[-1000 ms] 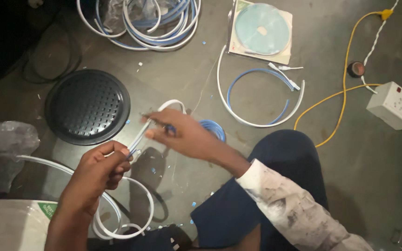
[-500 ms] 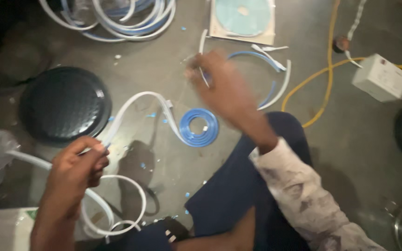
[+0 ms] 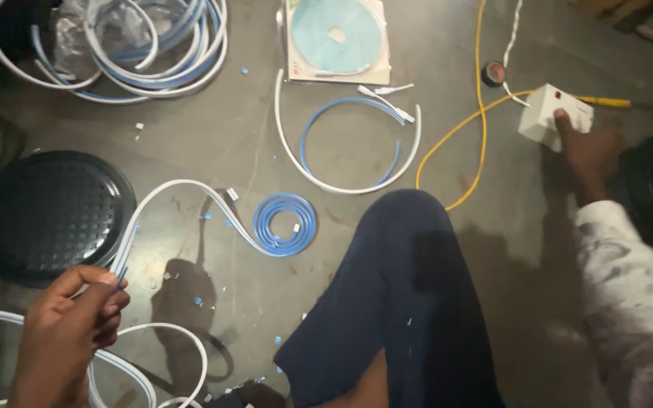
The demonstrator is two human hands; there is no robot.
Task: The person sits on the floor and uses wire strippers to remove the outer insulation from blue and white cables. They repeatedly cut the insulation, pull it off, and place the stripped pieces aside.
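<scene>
1. Right hand point(image 3: 587, 151) has left the strip since the earlier frame: it was up near the curved offcuts, now it is out at 2 o'clock, fingers resting on the white switch box point(image 3: 555, 112). Its grip looks loose, laid on the box rather than clamped; whether the fingers close round it I cannot tell.
2. Left hand point(image 3: 69, 332) has stayed low at 8 o'clock, thumb and fingers pinched together on the end of the white-and-blue flexible strip point(image 3: 183, 189).
3. That strip runs from the left grip up toward 10 o'clock, arcs over, then drops to the small blue coil point(image 3: 287, 224) near centre of the floor point(image 3: 213, 128). More of it loops under the left hand at 7 o'clock.
4. Meaning, as I read it: strip handling is now one-handed, and the hand on the box is the active one.
5. Around it: black round perforated cover point(image 3: 47, 215) at 9 o'clock, just beside the strip; bundle of coiled strip point(image 3: 153, 53) at 11; two curved cut pieces point(image 3: 349, 147) at 12; disc on a square card point(image 3: 335, 38) above them; yellow cable point(image 3: 478, 128) running past the box; tape roll point(image 3: 495, 73) near it.
6. Knee in dark trousers point(image 3: 402, 287) fills 5 o'clock.
</scene>
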